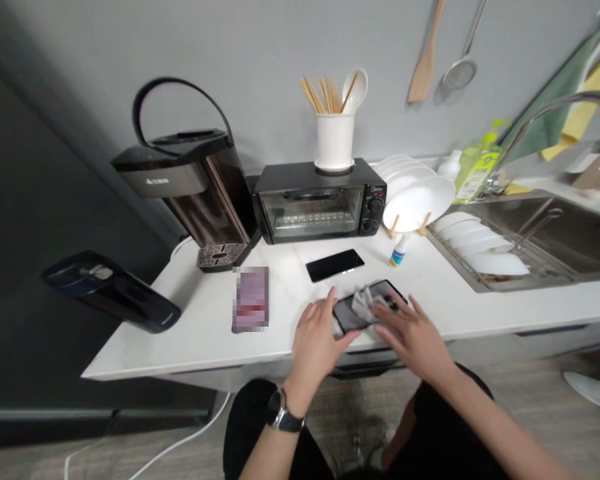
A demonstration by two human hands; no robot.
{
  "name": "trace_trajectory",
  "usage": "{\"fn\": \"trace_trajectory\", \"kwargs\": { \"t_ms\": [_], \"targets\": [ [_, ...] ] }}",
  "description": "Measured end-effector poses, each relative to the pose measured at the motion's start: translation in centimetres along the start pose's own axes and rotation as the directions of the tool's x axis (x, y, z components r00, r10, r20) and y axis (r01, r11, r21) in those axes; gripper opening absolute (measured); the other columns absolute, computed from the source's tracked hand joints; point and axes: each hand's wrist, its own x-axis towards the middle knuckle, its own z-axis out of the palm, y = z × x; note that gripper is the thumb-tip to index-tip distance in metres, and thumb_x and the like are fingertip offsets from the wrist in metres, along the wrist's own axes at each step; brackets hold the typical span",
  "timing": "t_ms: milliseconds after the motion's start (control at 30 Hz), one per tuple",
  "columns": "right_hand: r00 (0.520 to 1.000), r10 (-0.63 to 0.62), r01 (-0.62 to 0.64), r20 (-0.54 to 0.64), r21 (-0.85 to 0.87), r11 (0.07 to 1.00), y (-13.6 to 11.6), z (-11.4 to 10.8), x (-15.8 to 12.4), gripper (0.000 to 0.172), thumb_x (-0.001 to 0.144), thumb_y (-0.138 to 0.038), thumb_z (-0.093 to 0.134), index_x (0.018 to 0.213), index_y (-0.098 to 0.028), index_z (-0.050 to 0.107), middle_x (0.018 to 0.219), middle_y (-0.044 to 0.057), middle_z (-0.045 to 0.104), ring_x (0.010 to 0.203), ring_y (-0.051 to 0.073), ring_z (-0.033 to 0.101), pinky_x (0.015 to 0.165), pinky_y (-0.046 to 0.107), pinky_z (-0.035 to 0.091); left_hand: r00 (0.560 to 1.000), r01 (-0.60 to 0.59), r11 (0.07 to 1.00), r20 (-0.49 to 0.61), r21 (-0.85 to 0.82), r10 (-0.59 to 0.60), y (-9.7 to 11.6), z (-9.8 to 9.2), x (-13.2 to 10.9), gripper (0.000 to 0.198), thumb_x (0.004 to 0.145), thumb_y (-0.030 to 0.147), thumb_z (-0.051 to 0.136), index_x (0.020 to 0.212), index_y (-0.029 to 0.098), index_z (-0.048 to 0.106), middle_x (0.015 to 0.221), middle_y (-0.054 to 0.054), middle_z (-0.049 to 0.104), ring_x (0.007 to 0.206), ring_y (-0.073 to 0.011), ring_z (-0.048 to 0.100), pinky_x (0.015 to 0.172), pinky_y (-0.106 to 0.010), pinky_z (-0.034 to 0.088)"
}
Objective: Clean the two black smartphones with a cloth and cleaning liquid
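On the white counter near its front edge lies a dark smartphone (pixel 350 316), tilted slightly, with what looks like a case round its edge. My left hand (pixel 316 333) grips its left end, thumb along the near side and fingers at the far corner. A crumpled whitish wipe (pixel 364 303) is pressed on the phone's face under my right hand (pixel 414 333), whose fingers are a little blurred. Just behind, a second phone (pixel 335 265) lies flat with a black screen. A small white bottle (pixel 399 251) with a blue and yellow label stands to the right.
A toaster oven (pixel 315 210) carries a white utensil cup (pixel 335 140). Left of it stand a water dispenser (pixel 200 193) and a dark flask (pixel 115 293); a purple, pixelated packet (pixel 251 299) lies nearby. White plates (pixel 420 197) and a sink (pixel 580 257) are on the right.
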Motion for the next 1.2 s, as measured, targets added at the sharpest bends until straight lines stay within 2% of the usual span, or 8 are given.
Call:
{"fn": "trace_trajectory", "kwargs": {
  "t_ms": [100,300,400,533,733,967,1100,1200],
  "targets": [
    [0.992,0.102,-0.108,-0.069,-0.081,0.991,1.8,-0.1,0.4,0.043,0.107,-0.046,0.052,0.137,-0.02,0.067,0.139,0.009,0.069,0.152,0.039,0.039,0.12,0.068,0.033,1.0,0.005,1.0,-0.009,0.026,-0.005,0.4,0.1,0.2,0.1,0.085,0.042,0.085,0.162,0.023,0.025,0.134,-0.012,0.068,0.122,-0.0324,0.063,0.109,-0.051,0.05],
    [0.994,-0.097,0.092,0.044,0.104,0.99,-3.9,1.1,1.1,0.055,0.102,-0.056,0.058,0.14,-0.016,0.064,0.142,0.012,0.067,0.15,0.035,0.042,0.123,0.061,0.034,1.0,0.008,1.0,0.025,0.022,-0.009,-0.1,0.0,0.1,0.099,0.085,0.038,0.085,0.162,0.024,0.025,0.133,-0.012,0.067,0.121,-0.0325,0.064,0.106,-0.05,0.051],
    [0.993,-0.101,0.095,0.055,0.101,0.99,-2.2,0.5,0.8,0.044,0.105,-0.05,0.055,0.139,-0.023,0.065,0.141,0.007,0.068,0.149,0.033,0.045,0.123,0.062,0.034,1.0,0.026,1.0,0.017,-0.003,-0.026,-0.1,-0.1,0.1,0.102,0.083,0.036,0.087,0.162,0.028,0.024,0.134,-0.01,0.068,0.121,-0.0317,0.064,0.107,-0.049,0.051],
    [0.993,0.091,-0.095,-0.076,-0.055,0.994,0.8,0.7,1.7,0.044,0.107,-0.046,0.052,0.137,-0.018,0.067,0.14,0.011,0.069,0.149,0.04,0.044,0.119,0.068,0.032,1.0,0.019,1.0,0.018,-0.004,-0.019,0.2,-0.1,0.3,0.103,0.081,0.038,0.089,0.162,0.028,0.026,0.134,-0.009,0.069,0.123,-0.031,0.064,0.11,-0.052,0.049],
    [0.996,-0.084,0.081,0.009,0.139,0.987,-4.4,2.6,2.6,0.06,0.099,-0.059,0.061,0.14,-0.015,0.064,0.142,0.013,0.067,0.145,0.034,0.05,0.12,0.057,0.039,1.0,0.026,0.999,0.007,0.042,-0.027,-0.2,0.0,0.4,0.09,0.086,0.028,0.081,0.161,0.024,0.031,0.133,-0.012,0.068,0.119,-0.03,0.066,0.103,-0.047,0.054],
    [0.986,0.116,-0.124,-0.122,-0.056,0.991,0.4,0.9,1.6,0.047,0.104,-0.047,0.057,0.141,-0.02,0.065,0.14,0.012,0.068,0.149,0.042,0.042,0.118,0.073,0.03,0.999,0.028,0.999,-0.018,0.04,-0.027,0.5,0.2,0.6,0.094,0.084,0.041,0.085,0.16,0.025,0.031,0.133,-0.012,0.068,0.123,-0.0335,0.064,0.109,-0.054,0.05],
    [0.997,-0.076,0.076,-0.008,0.062,0.995,-2.0,1.3,1.4,0.062,0.098,-0.061,0.062,0.143,-0.017,0.062,0.144,0.013,0.066,0.15,0.038,0.042,0.12,0.063,0.036,0.999,0.032,0.999,0.0,0.044,-0.032,0.5,0.1,0.6,0.093,0.085,0.038,0.084,0.16,0.023,0.032,0.133,-0.013,0.068,0.124,-0.0323,0.064,0.109,-0.054,0.05],
    [0.998,-0.059,0.059,0.002,0.052,0.997,-1.5,1.2,1.4,0.049,0.102,-0.052,0.06,0.143,-0.024,0.063,0.143,0.009,0.067,0.151,0.036,0.041,0.12,0.066,0.035,1.0,0.029,0.999,-0.002,0.032,-0.029,0.3,0.2,0.6,0.092,0.085,0.037,0.084,0.16,0.022,0.033,0.133,-0.013,0.068,0.124,-0.032,0.064,0.11,-0.054,0.05]
  ]
}}
